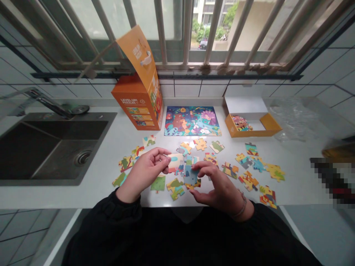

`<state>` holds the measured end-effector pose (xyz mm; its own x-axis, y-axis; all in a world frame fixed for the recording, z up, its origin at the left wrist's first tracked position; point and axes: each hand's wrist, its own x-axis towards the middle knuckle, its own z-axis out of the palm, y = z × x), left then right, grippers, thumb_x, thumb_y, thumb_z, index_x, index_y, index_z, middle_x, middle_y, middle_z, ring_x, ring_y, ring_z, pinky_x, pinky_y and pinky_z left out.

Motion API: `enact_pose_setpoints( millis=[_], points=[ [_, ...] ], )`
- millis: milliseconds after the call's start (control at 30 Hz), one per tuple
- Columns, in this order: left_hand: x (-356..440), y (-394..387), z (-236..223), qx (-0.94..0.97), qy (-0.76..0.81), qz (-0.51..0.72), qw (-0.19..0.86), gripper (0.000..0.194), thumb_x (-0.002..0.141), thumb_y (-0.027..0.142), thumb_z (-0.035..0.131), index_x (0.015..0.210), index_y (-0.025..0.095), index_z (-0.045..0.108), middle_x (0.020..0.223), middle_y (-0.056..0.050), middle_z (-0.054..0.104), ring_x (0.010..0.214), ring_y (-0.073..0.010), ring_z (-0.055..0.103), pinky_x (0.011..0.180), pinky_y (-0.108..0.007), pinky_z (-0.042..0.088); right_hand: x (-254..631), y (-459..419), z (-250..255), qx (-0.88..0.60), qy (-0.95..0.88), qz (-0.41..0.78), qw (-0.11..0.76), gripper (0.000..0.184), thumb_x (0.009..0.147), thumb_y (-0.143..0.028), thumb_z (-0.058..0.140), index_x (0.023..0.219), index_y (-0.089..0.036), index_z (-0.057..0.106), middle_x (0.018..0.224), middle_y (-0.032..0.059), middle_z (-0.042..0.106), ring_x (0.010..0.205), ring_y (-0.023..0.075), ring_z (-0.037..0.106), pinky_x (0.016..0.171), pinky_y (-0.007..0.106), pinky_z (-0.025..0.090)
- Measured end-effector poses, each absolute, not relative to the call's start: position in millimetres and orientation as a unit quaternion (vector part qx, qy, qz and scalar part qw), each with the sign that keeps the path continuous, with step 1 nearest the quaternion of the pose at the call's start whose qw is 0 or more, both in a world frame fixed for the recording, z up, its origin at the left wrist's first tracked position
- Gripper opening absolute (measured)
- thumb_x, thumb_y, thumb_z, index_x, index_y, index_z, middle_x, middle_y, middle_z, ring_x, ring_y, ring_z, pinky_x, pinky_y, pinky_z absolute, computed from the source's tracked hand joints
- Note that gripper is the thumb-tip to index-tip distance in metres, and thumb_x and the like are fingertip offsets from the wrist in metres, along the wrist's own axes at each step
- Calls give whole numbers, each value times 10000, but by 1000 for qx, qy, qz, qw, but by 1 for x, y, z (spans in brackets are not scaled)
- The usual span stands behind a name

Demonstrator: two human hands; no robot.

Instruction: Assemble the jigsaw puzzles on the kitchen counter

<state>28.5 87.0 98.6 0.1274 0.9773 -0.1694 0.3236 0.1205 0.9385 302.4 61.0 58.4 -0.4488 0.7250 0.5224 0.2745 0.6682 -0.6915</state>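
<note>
Many knobbed puzzle pieces [175, 162], left hand [145, 171] pinching one

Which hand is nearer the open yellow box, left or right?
Right. The right hand is in front of the yellow box and to its left; the left hand is much farther left, holding a puzzle piece.

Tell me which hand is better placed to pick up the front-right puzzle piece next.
The right hand, probably: it is nearer the front-right puzzle piece, though whether it grips the blue piece is unclear. The left hand is farther off and pinches a cream piece.
</note>
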Motion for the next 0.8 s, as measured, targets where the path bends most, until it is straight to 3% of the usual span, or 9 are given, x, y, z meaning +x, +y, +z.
enact_pose_setpoints(
  millis=[800],
  points=[
    [29, 86, 100, 559, 560, 335, 511, 323, 979, 460, 730, 1164, 196, 703, 713, 20, 712, 675, -174, 723, 670, -280, 571, 305, 61, 57, -285, -805, 295, 429, 527, 846, -157, 855, 1211, -293, 501, 1286, 114, 686, 1206, 281, 713, 1002, 462, 648]
  ],
)
